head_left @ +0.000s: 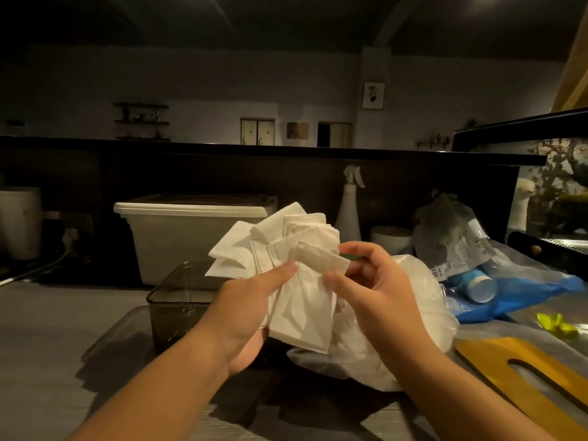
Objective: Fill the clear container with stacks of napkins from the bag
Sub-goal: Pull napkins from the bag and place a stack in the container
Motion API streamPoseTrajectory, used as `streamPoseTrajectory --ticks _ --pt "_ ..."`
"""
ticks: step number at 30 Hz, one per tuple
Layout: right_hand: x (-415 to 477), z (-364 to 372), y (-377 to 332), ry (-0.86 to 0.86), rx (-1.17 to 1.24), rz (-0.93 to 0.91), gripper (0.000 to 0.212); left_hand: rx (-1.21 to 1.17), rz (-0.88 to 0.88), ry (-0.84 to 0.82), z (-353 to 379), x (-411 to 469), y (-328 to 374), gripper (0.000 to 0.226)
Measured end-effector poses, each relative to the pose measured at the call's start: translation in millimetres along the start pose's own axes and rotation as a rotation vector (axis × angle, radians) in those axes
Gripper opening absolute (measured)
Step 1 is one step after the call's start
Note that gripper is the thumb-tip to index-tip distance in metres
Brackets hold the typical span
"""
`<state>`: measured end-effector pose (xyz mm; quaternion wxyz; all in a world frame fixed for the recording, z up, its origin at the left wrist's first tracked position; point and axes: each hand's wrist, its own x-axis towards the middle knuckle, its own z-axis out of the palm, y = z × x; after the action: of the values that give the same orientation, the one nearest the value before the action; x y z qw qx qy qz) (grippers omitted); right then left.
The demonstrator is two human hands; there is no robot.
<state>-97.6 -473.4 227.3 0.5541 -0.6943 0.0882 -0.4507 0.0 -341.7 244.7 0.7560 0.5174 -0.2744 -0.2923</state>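
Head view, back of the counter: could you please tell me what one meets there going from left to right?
White crock → white lidded tub → white spray bottle → round white jar → crumpled labelled wrapper.

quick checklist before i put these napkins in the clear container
1. Left hand grips the napkins: ok.
2. Stack squared up: not ok, the sheets are fanned and uneven.
3. Right hand free to steady: not ok, it pinches a folded top sheet.
4. Clear container open on top: ok.
5. Room inside the container: cannot tell, the left hand hides part of it.
6. Bag close by for more: ok, beside the right hand.
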Motion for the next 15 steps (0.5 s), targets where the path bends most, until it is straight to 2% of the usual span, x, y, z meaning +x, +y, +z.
streamPoseTrajectory --ticks 4,9,15 --pt "-3.0 -9.4 -7.5 0.083 -0.068 -0.188 0.028 -0.001 -0.006 -0.038 -0.6 0.0 0.9 0.036" --pt "-4.0 -13.8 -17.1 0.001 -0.329 -0.373 0.032 -0.042 0.001 -0.025 -2.0 0.1 0.7 0.049" --pt "-1.5 -18.1 -22.0 -0.066 -0.317 -0.324 0.032 -0.034 -0.011 -0.087 0.6 -4.0 0.6 0.045"
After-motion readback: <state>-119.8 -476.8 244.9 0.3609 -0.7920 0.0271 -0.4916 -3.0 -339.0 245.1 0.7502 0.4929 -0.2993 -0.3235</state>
